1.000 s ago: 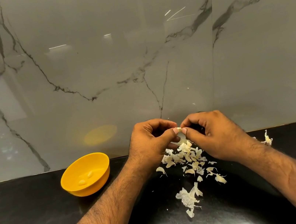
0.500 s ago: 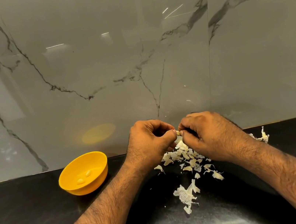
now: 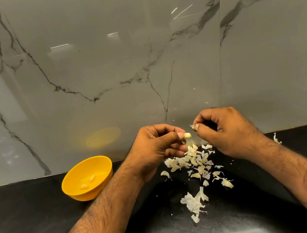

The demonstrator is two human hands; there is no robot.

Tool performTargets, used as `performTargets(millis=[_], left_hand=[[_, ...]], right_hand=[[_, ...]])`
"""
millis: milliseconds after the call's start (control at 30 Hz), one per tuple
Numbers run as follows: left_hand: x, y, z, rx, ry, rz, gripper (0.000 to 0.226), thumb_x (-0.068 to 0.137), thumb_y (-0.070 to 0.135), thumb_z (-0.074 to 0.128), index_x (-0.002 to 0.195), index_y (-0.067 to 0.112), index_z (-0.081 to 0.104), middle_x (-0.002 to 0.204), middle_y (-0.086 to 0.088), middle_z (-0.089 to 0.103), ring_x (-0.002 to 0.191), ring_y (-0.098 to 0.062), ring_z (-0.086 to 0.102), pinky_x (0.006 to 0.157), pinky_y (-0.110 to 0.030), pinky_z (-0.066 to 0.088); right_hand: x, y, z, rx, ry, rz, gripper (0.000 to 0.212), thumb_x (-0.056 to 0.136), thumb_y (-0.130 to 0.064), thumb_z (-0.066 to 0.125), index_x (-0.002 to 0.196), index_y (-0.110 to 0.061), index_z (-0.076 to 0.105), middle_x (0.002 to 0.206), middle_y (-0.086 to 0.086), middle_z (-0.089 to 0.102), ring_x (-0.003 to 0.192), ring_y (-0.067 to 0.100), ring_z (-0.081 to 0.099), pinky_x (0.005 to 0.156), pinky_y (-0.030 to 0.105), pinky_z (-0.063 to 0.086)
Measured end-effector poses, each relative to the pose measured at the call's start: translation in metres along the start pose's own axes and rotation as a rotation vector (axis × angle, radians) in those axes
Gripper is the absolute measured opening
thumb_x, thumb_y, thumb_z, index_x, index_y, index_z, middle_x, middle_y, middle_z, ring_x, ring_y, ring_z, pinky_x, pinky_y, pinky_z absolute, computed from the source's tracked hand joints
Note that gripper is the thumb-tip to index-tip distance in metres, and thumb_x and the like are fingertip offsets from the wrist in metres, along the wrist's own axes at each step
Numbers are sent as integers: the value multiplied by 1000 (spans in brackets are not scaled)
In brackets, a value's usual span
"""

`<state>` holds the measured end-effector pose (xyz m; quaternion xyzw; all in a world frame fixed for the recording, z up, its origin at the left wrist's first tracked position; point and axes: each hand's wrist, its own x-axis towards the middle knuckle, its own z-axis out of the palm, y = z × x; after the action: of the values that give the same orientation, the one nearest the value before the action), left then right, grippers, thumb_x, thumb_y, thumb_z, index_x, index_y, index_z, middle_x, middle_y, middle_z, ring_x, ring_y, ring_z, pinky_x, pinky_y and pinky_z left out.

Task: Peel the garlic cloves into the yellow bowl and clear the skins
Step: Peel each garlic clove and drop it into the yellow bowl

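Over black counter (image 3: 33, 216), left hand (image 3: 153, 146) pinches clove (image 3: 187, 135); right hand (image 3: 225, 131) pinches half-hidden skin (image 3: 192, 126).

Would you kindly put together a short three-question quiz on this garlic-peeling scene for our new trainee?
1. True or false: the yellow bowl holds two peeled cloves.
2. Which hand holds the garlic clove? A) the left hand B) the right hand C) neither
3. Fill in: the pile of skins lies on the black ____.

Key:
1. True
2. A; the right hand pinches only a scrap of skin.
3. Counter
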<state>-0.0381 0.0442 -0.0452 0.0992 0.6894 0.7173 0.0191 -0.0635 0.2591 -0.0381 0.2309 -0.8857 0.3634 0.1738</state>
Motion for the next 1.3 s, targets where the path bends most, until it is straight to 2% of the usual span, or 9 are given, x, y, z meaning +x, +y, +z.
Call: performTargets(millis=[67, 233, 300, 367, 433, 533, 633, 867, 1300], left_hand=[[0, 1, -1, -89, -12, -6, 25, 95, 5, 72, 115, -10, 71, 89, -18, 75, 78, -23, 74, 71, -27, 63], [3, -1, -4, -162, 10, 11, 25, 95, 1, 70, 118, -8, 68, 97, -18, 76, 87, -29, 76, 76, -31, 65], [4, -3, -4, -168, 16, 25, 21, 95, -2, 70, 116, -6, 69, 99, -18, 76, 88, -30, 76, 76, -32, 66], [4, -3, -4, -162, 24, 36, 18, 95, -2, 69, 113, -4, 70, 99, -19, 76, 87, -29, 76, 76, -32, 66], [4, -4, -3, -150, 38, 42, 17, 95, -1, 69, 112, -3, 71, 99, -19, 76, 86, -29, 76, 76, -33, 66], [3, -5, -2, -135, 44, 56, 17, 95, -2, 69, 112, -3, 71, 97, -19, 76, 86, -29, 76, 76, -33, 66], [4, -7, 0, -101, 42, 72, 18, 96, -3, 69, 114, -2, 71, 96, -18, 77, 85, -29, 76, 76, -34, 66], [3, -9, 4, -6, 109, 142, 17, 94, -2, 72, 111, -1, 73, 97, -22, 78, 82, -29, 77, 75, -35, 67], [2, -12, 7, 172, 134, 211, 14, 94, 1, 76, 108, 0, 79, 88, -15, 80, 80, -28, 79, 73, -33, 66]], right_hand=[[2, 2, -3, 48, -46, 49, 16, 98, -31, 67, 84, -29, 72, 73, -14, 70, 66, 0, 64, 61, 21, 50], [2, 3, 2, -76, -360, 102, 13, 97, -22, 72, 94, -35, 74, 87, -15, 73, 77, -1, 68, 68, 17, 53], [1, 0, 2, -49, -349, 103, 11, 100, -36, 69, 92, -32, 76, 82, -13, 74, 73, -1, 69, 66, 18, 54], [1, -1, 0, -19, -277, 112, 27, 100, -46, 66, 84, -28, 77, 74, -10, 74, 65, 1, 69, 63, 20, 56], [1, -2, -2, 109, -196, 135, 20, 96, -37, 75, 82, -22, 76, 72, -4, 74, 62, 6, 68, 62, 22, 58], [-1, -3, -3, 403, -152, 163, 9, 86, -13, 85, 91, -16, 78, 82, 6, 75, 71, 17, 73, 67, 29, 64], [-1, -3, 0, 509, -139, 163, 4, 93, -18, 77, 95, -17, 81, 79, 6, 75, 71, 20, 72, 71, 36, 65], [0, 2, 2, 428, -127, 144, 7, 97, -22, 73, 98, -21, 80, 80, 5, 77, 72, 22, 74, 77, 37, 66], [0, 3, 4, 219, -105, 48, 14, 99, -23, 69, 89, -28, 76, 73, 3, 72, 71, 26, 70, 68, 42, 62]])
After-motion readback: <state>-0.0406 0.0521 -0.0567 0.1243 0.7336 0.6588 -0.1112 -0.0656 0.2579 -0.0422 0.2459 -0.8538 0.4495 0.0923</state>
